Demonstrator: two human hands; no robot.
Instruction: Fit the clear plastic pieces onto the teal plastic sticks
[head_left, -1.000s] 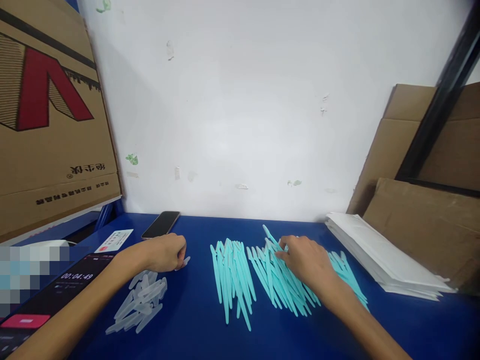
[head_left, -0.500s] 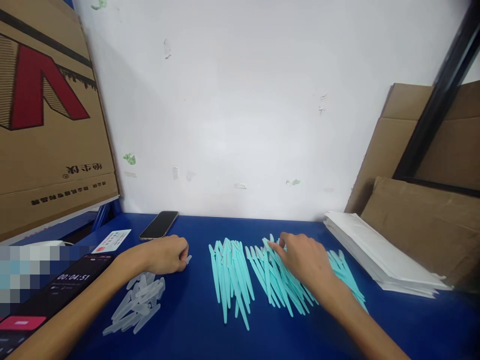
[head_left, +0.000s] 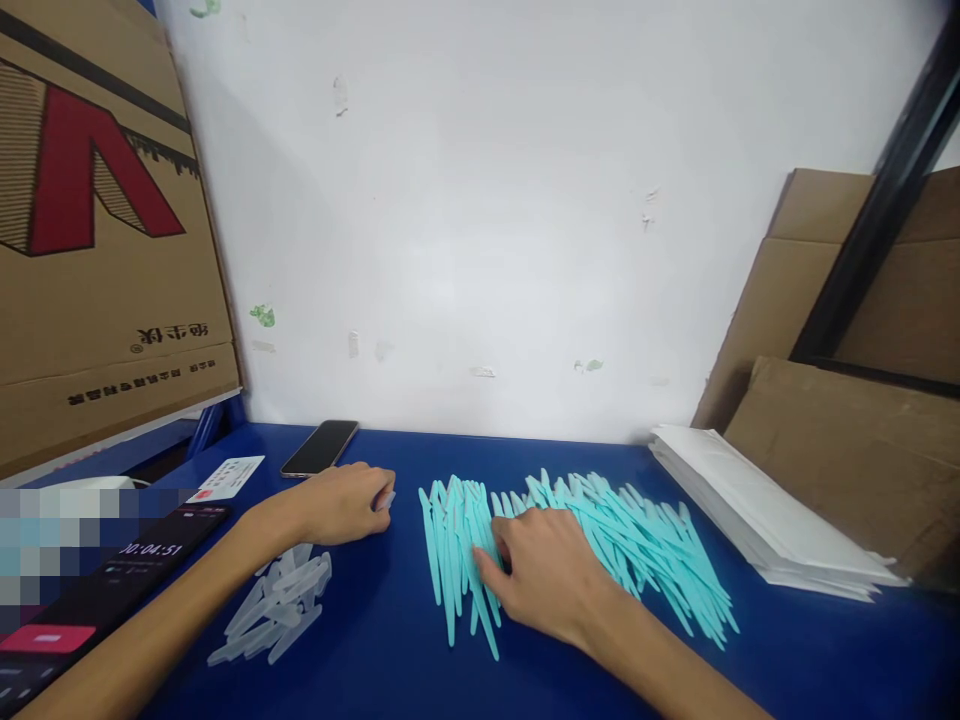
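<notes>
My left hand [head_left: 349, 505] is closed, thumb and fingers pinched on a small translucent plastic cap [head_left: 385, 500] that pokes out beyond them. Below its wrist lies a loose heap of similar translucent caps [head_left: 281, 605]. My right hand [head_left: 544, 570] reaches over the turquoise eyebrow razors, thumb and bent forefinger apart; its other fingertips are hidden. The thumb is at the right edge of the left bunch of razors [head_left: 454, 540]. A wider spread of the same razors [head_left: 652, 550] fans out beyond the right hand, partly covered by it.
A dark phone [head_left: 321, 448] and a card [head_left: 231, 478] lie at the back left. Nearer is a phone with a running timer [head_left: 142, 560]. White flat packets [head_left: 765, 510] are stacked at right. Cardboard [head_left: 847, 450] leans behind them; a printed carton [head_left: 112, 300] stands left.
My right hand has moved left and nearer, from the right spread of razors to the left bunch. The left hand has shifted slightly right, still pinching the cap.
</notes>
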